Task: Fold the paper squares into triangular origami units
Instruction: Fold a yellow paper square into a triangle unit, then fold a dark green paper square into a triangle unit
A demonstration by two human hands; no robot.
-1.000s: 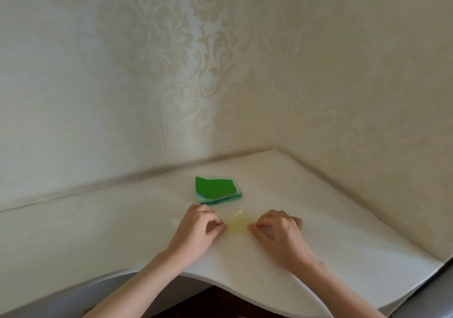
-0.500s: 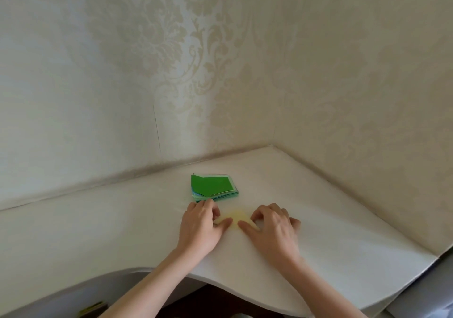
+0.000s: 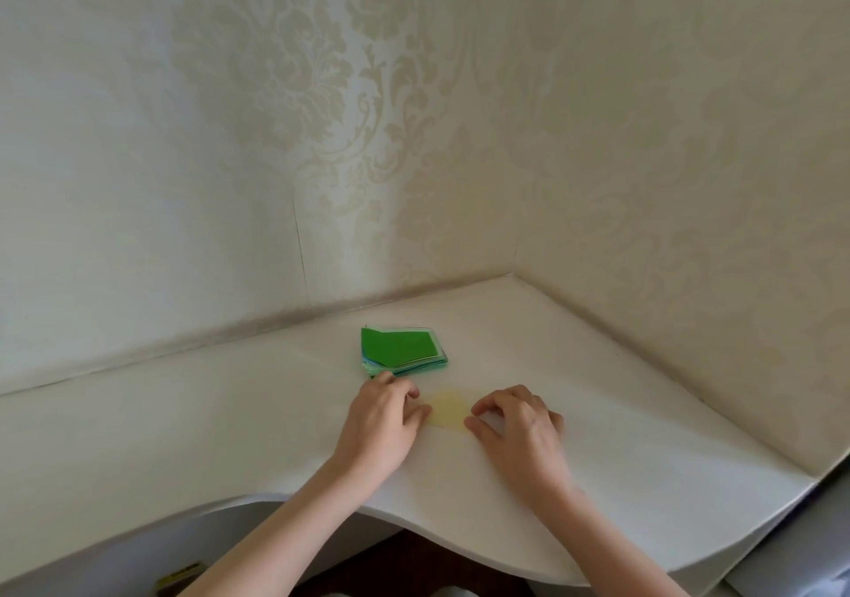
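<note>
Green paper stack (image 3: 400,349) just behind left hand (image 3: 379,421); both hands, right (image 3: 517,426), curled, press yellow paper (image 3: 447,409).

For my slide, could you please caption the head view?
Both hands, left and right, press a pale yellow paper square beside a green paper stack.

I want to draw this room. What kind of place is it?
Probably a room at home: a white corner desk against patterned wallpaper, with a stack of coloured paper squares for origami.
</note>
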